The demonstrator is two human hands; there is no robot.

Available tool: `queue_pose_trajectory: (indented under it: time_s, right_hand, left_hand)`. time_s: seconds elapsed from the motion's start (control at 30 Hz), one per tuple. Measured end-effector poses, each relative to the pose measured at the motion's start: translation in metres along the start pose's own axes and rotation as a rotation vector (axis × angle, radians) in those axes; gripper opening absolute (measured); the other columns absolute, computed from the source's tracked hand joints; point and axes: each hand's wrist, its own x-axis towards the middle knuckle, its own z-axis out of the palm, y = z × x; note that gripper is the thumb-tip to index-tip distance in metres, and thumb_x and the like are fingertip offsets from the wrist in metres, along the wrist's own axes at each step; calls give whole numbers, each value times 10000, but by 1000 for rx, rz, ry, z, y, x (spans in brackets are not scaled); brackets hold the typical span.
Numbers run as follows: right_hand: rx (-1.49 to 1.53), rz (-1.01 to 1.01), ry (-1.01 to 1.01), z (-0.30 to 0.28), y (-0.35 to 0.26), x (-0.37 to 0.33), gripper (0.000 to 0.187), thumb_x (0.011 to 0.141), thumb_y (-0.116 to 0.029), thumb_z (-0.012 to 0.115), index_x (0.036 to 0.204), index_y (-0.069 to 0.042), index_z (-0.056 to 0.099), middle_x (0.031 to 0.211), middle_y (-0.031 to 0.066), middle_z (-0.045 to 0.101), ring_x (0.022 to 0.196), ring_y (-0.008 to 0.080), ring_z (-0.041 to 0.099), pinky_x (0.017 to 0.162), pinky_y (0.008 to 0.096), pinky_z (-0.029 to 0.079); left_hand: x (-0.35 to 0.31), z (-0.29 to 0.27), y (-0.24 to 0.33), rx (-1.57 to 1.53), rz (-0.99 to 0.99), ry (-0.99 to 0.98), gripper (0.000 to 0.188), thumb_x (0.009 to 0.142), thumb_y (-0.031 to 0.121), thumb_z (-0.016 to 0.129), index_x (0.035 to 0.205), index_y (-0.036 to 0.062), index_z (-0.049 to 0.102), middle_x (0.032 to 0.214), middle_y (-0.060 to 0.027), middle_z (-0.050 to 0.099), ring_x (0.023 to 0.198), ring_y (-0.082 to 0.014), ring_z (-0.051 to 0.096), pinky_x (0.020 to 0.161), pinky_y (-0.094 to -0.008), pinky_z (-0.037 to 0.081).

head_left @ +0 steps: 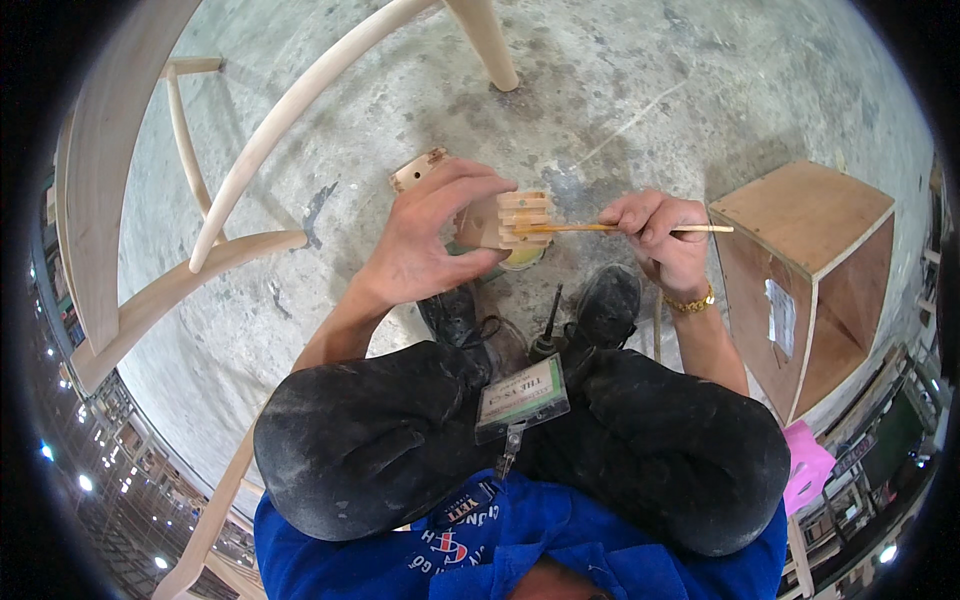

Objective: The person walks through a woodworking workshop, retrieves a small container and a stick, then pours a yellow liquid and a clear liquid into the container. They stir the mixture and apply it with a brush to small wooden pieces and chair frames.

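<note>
My left hand (432, 228) is closed around a pale wooden block (482, 222), thumb below and fingers above. The block's right end (524, 218) is cut into several slotted fingers. Between the thumb and fingers of my right hand (662, 232) is a thin wooden stick (585, 228), held level. Its darker, orange-brown tip reaches the slotted end and seems to touch it. Partly hidden under the block is a small container with something yellowish inside (525, 258). Behind my left hand lies another wooden piece (416, 171) with dark holes.
A plywood box (800, 215) with an open side stands at the right. Curved chair frame parts (290, 110) rise at the left, one leg (488, 50) on the concrete floor (640, 100). A handheld radio (545, 342) stands between my shoes. Something pink (806, 468) lies lower right.
</note>
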Motion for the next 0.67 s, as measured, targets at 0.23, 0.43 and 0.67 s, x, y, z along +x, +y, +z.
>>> queue_pose_trajectory:
  time_s: [0.23,0.43,0.67]
  right_hand:
    - [157,52,69,7,-2,-4,131,745,123,581,731,-7,588,885,145,637,931,362,623,830,465,504]
    - [67,28,11,2,2,-3,128,782,91,562,760,-34,574,919,126,615,969,323,597,765,409,513]
    - [21,-9,39,3,-1,-2,102,754,92,593,729,-6,578,899,167,637,946,357,618,855,489,489]
  left_hand:
    - [0,-1,-1,13,-22,9,525,578,42,703,1091,46,595,1060,-112,562,957,-255,572,844,-334,463]
    - [0,-1,-1,-7,-24,-4,524,580,51,703,1092,45,595,1061,-113,561,965,-255,568,848,-342,462]
    - [0,-2,-2,-33,4,-28,531,582,80,713,1099,49,596,1074,-117,562,974,-261,569,861,-356,459]
